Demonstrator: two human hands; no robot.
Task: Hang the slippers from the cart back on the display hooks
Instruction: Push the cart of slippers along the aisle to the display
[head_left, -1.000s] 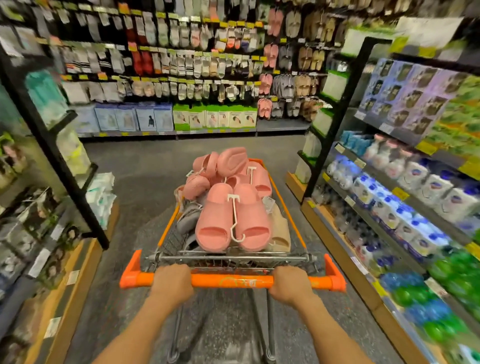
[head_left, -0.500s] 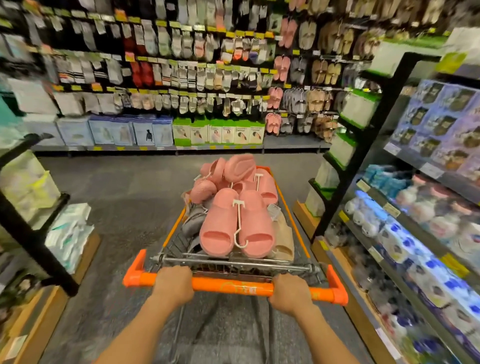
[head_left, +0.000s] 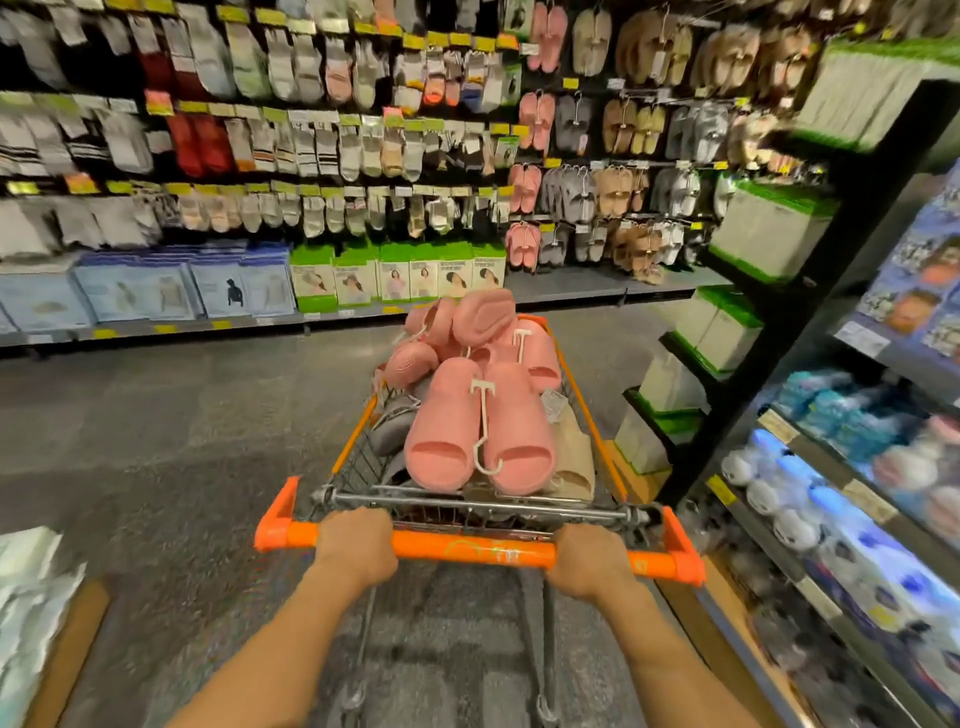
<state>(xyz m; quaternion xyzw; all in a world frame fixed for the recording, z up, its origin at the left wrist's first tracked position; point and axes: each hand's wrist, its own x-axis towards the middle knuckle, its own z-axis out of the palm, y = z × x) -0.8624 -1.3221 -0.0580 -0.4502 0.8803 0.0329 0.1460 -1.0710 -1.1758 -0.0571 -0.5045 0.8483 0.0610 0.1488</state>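
— Both hands first: what are they doing?

— Left hand and right hand each have the fingers curled over the orange handle of the shopping cart, low in the centre of the frame, the left near the handle's left end, the right toward its right end.

— And the slippers?

— Heaped in the cart basket, just above the hands. On top lies a pair of pink slippers, soles down, toes toward the camera, joined by a white plastic hanger lying between them. More pink pairs are piled behind it at the far end of the basket. A grey slipper shows at the left side under the pink ones, a beige one at the right.

— Where's the display?

— Upper right of centre, across the aisle: rows of hanging slippers, pink, grey and beige, on hooks. Left of them, hanging socks fill the wall, with flat boxed packs on the shelf beneath.

— Anything beside the cart?

— A black shelving unit at the right edge, its goods blurred.
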